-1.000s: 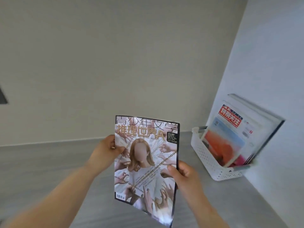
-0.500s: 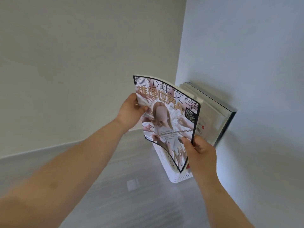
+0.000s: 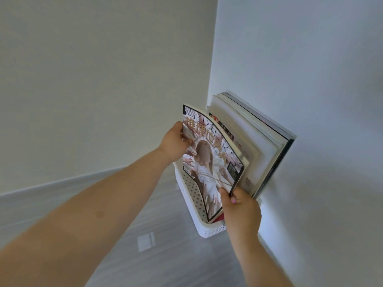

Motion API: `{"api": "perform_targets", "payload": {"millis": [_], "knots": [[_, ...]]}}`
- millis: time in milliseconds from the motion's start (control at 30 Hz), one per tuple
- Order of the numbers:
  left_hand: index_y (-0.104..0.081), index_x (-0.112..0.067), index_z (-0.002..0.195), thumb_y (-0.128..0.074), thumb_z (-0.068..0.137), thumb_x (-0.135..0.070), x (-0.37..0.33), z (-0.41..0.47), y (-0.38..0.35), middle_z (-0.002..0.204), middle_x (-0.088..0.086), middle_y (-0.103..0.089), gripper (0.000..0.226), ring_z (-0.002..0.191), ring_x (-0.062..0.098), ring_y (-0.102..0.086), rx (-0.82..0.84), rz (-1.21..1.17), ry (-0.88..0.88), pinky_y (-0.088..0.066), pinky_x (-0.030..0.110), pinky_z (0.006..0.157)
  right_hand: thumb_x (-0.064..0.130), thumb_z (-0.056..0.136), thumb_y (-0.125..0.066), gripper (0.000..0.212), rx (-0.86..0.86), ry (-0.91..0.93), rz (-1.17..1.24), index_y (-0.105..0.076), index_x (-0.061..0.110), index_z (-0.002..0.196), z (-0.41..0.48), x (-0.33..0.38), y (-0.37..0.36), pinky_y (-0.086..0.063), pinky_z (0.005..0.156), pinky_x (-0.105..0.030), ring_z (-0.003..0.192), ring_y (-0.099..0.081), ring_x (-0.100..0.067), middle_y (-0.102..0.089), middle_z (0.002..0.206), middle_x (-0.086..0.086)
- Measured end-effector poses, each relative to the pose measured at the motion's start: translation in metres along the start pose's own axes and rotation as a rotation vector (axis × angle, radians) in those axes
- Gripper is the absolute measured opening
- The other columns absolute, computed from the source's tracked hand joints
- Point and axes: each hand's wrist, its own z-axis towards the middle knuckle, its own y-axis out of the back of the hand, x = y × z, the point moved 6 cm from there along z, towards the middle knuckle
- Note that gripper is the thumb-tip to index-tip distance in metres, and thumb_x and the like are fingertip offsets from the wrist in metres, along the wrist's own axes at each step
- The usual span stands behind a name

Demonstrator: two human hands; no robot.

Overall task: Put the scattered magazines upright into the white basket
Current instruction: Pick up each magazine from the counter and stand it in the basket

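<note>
The person holds one magazine with both hands above the white basket. The left hand grips the left edge of the magazine, near its top. The thumb lies on the cover, and the other fingers are behind the pages, so how they lie cannot be told. The right hand pinches the right edge of the magazine, with the thumb on the cover and the fingers curled close together. One nail shows pink.

The magazine stands nearly upright and its cover is bent in a curve. Its lower end is already inside the basket, on the open side in front of the other magazines. These stand in the basket too, and they lean to the right against the wall.

The basket stands on a grey surface, just beside this wall and near the corner of the room.
</note>
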Motion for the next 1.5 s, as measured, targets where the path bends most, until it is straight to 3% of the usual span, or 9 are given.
{"api": "perform_targets", "payload": {"millis": [233, 367, 533, 600, 733, 1000, 1100, 1233, 1500], "knots": [[-0.038, -0.018, 0.064, -0.034, 0.079, 0.021, 0.018, 0.009, -0.02, 0.068, -0.002, -0.044, 0.041, 0.063, 0.009, -0.044, 0.022, -0.077, 0.043, -0.041, 0.005, 0.052, 0.022, 0.08, -0.063, 0.047, 0.017, 0.069, -0.237, -0.03, 0.025, 0.047, 0.011, -0.009, -0.014, -0.023, 0.043, -0.016, 0.036, -0.04, -0.01, -0.035, 0.039, 0.011], [-0.044, -0.013, 0.121, -0.047, 0.085, 0.007, 0.021, 0.007, -0.042, 0.103, -0.005, -0.041, 0.041, 0.093, 0.011, -0.046, 0.128, -0.145, 0.072, -0.048, 0.02, 0.083, 0.029, 0.084, -0.058, 0.026, 0.026, 0.11, -0.316, -0.061, 0.005, 0.074, 0.014, -0.007, -0.02, -0.039, 0.051, -0.024, 0.057, -0.065, -0.032, -0.069, 0.062, -0.013], [-0.029, -0.038, 0.069, -0.05, 0.09, -0.014, 0.032, -0.008, -0.066, 0.075, -0.018, -0.036, 0.037, 0.068, -0.001, -0.041, 0.201, -0.172, 0.128, -0.039, 0.005, 0.053, 0.036, 0.084, -0.057, 0.038, 0.019, 0.108, -0.257, -0.046, 0.012, 0.055, 0.018, -0.007, -0.016, -0.026, 0.043, -0.02, 0.048, -0.055, -0.027, -0.066, 0.056, -0.011], [-0.045, -0.034, 0.092, -0.05, 0.09, -0.019, 0.035, -0.01, -0.066, 0.089, -0.013, -0.047, 0.015, 0.085, 0.01, -0.049, 0.185, -0.178, 0.171, -0.042, 0.01, 0.067, 0.039, 0.085, -0.052, 0.04, 0.044, 0.1, -0.276, -0.044, 0.016, 0.054, 0.018, -0.005, -0.012, -0.026, 0.045, -0.022, 0.049, -0.048, -0.021, -0.067, 0.059, -0.009], [-0.017, -0.013, 0.143, -0.05, 0.089, -0.028, 0.034, -0.011, -0.065, 0.147, 0.008, -0.033, 0.065, 0.132, 0.026, -0.037, 0.202, -0.094, 0.209, -0.031, 0.03, 0.103, 0.03, 0.082, -0.058, 0.022, -0.034, 0.057, -0.203, -0.066, 0.012, 0.071, 0.011, -0.008, 0.009, -0.035, 0.057, -0.023, 0.065, -0.064, -0.029, -0.072, 0.068, -0.006], [-0.051, -0.011, 0.126, -0.048, 0.091, -0.019, 0.023, -0.056, -0.053, 0.109, -0.002, -0.05, 0.036, 0.106, 0.015, -0.048, 0.33, 0.023, 0.173, -0.036, 0.02, 0.081, 0.021, 0.085, -0.051, 0.017, -0.043, 0.011, -0.175, -0.065, 0.012, 0.087, -0.023, -0.001, 0.036, -0.038, 0.063, -0.028, 0.075, -0.062, -0.032, -0.07, 0.073, -0.01], [-0.055, -0.008, 0.121, -0.051, 0.089, -0.013, 0.027, -0.083, -0.025, 0.121, 0.007, -0.058, 0.033, 0.115, 0.021, -0.053, 0.234, -0.008, 0.174, -0.037, 0.015, 0.088, 0.021, 0.086, -0.05, 0.017, -0.01, 0.044, -0.187, -0.065, 0.014, 0.089, -0.044, 0.013, 0.031, -0.037, 0.061, -0.027, 0.076, -0.062, -0.031, -0.07, 0.076, -0.008], [-0.062, -0.003, 0.107, -0.054, 0.086, -0.007, 0.045, -0.135, 0.035, 0.094, 0.007, -0.062, 0.023, 0.089, 0.015, -0.057, 0.08, -0.029, 0.165, -0.038, -0.005, 0.057, 0.021, 0.086, -0.05, 0.014, 0.09, 0.119, -0.204, -0.063, 0.016, 0.084, -0.086, 0.033, 0.009, -0.035, 0.06, -0.026, 0.075, -0.061, -0.027, -0.059, 0.065, 0.001], [-0.063, -0.002, 0.089, -0.048, 0.085, 0.007, 0.118, -0.292, 0.188, 0.064, -0.002, -0.06, 0.018, 0.049, -0.016, -0.057, -0.143, -0.025, 0.323, -0.04, -0.004, 0.053, 0.024, 0.086, -0.051, 0.013, 0.441, 0.277, -0.252, -0.062, 0.018, 0.089, -0.21, 0.079, -0.084, -0.045, 0.069, -0.03, 0.085, -0.064, -0.02, -0.071, 0.088, -0.002]]}}
